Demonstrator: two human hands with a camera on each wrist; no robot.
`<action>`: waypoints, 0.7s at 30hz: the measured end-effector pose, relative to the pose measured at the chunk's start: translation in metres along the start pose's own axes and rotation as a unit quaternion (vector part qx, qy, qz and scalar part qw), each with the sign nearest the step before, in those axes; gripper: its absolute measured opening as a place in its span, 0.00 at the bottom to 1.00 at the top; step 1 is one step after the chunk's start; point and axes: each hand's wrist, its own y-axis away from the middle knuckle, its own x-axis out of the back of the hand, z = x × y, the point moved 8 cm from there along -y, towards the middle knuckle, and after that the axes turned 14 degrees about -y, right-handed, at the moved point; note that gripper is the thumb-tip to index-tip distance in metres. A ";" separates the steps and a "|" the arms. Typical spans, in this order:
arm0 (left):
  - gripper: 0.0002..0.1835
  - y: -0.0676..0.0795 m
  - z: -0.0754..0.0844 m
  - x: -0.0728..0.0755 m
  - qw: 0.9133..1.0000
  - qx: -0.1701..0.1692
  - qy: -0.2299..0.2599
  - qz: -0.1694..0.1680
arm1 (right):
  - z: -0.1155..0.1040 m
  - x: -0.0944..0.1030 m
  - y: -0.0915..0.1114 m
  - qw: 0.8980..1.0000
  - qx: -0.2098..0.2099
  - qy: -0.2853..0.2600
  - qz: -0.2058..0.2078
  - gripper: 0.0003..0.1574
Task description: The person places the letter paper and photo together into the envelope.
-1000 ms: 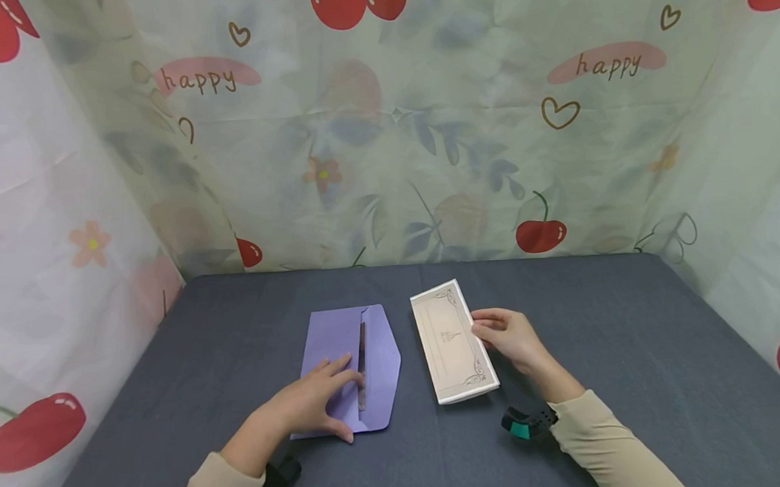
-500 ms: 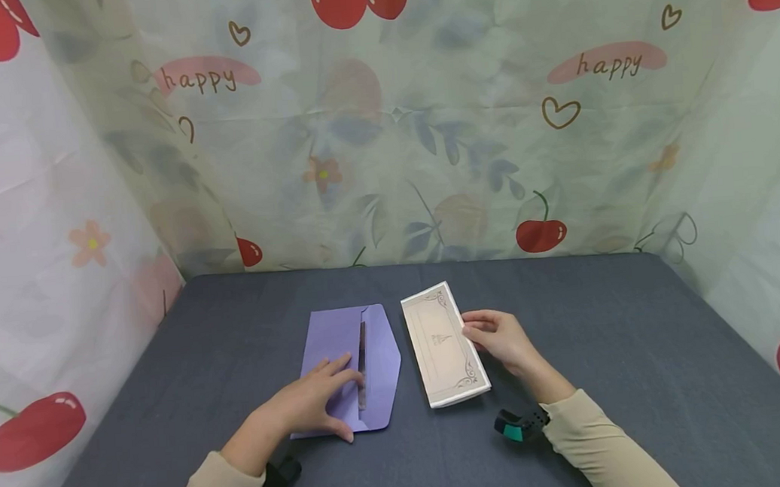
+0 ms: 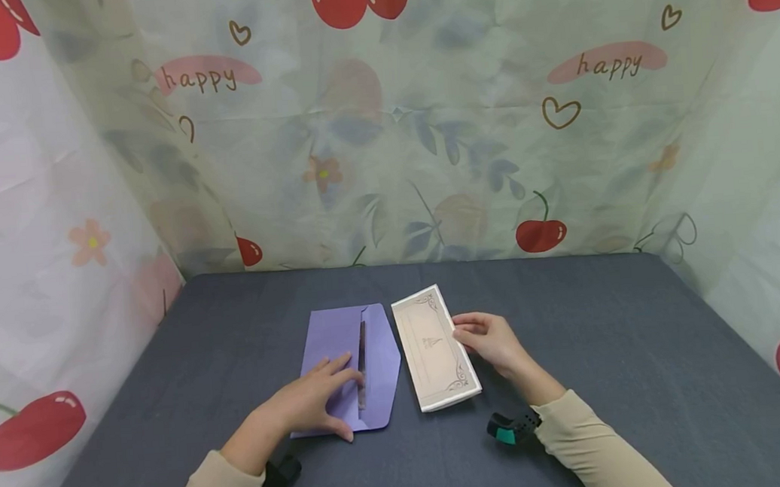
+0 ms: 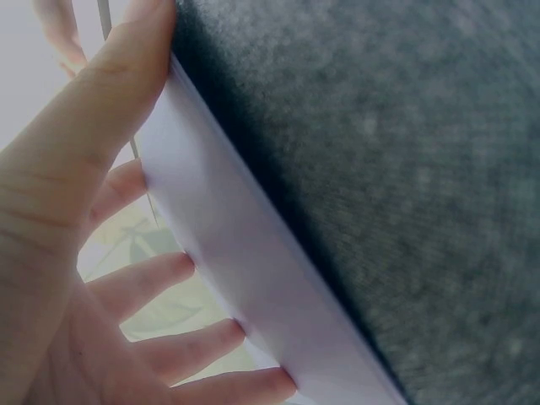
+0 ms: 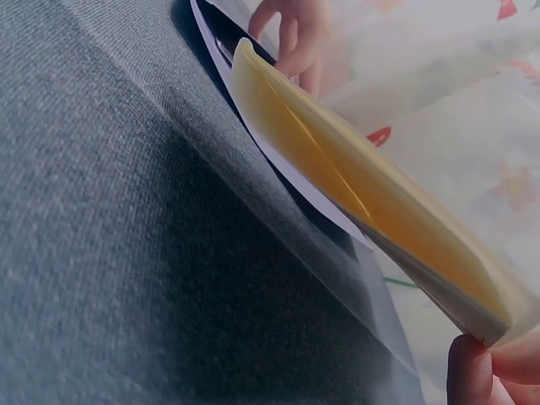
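A purple envelope point(image 3: 381, 365) lies on the dark tabletop, its pointed flap spread to the right and a dark strip showing along its mouth. My left hand point(image 3: 306, 400) rests on it with fingers spread; in the left wrist view the fingertips touch the envelope point(image 4: 245, 236) and the thumb is at its edge. My right hand point(image 3: 495, 342) pinches the right long edge of a folded cream card point(image 3: 431, 346) with a printed ornate border. The card tilts just right of the flap. In the right wrist view, the folded card point(image 5: 363, 169) gapes slightly, above the flap.
Dark grey cloth covers the table point(image 3: 628, 347). A curtain point(image 3: 395, 122) printed with cherries and "happy" hangs behind and at both sides. Black bands sit at both wrists, the right wristband point(image 3: 511, 427) having a green patch.
My right hand has carried the folded card leftward, so its left edge is now close to the envelope's flap. The left hand and the envelope have stayed in place.
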 end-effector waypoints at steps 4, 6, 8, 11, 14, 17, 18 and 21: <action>0.37 0.000 0.000 0.000 1.000 0.003 0.000 -0.002 | 0.001 -0.004 0.000 1.000 -0.002 -0.005 -0.002 0.20; 0.37 0.000 0.000 0.000 1.000 0.003 0.000 -0.003 | 0.001 -0.006 0.000 1.000 0.002 -0.005 -0.005 0.20; 0.36 0.000 0.000 0.000 1.000 0.002 0.000 -0.003 | 0.002 -0.008 0.000 1.000 0.001 -0.009 -0.007 0.19; 0.36 0.000 0.000 0.000 1.000 0.000 0.001 -0.003 | 0.002 -0.011 0.000 1.000 0.005 -0.014 -0.010 0.19; 0.36 0.000 0.000 0.000 1.000 -0.001 0.001 -0.003 | 0.002 -0.015 0.000 1.000 0.007 -0.020 -0.012 0.19; 0.36 -0.001 0.000 0.000 1.000 0.002 0.000 -0.005 | 0.001 -0.018 0.001 1.000 0.008 -0.024 -0.014 0.19; 0.36 -0.001 0.000 0.000 1.000 0.003 0.000 -0.006 | 0.001 -0.019 0.001 1.000 0.009 -0.025 -0.016 0.19; 0.36 0.000 -0.001 -0.001 1.000 0.007 -0.001 -0.008 | 0.000 -0.022 0.001 0.999 0.010 -0.030 -0.021 0.19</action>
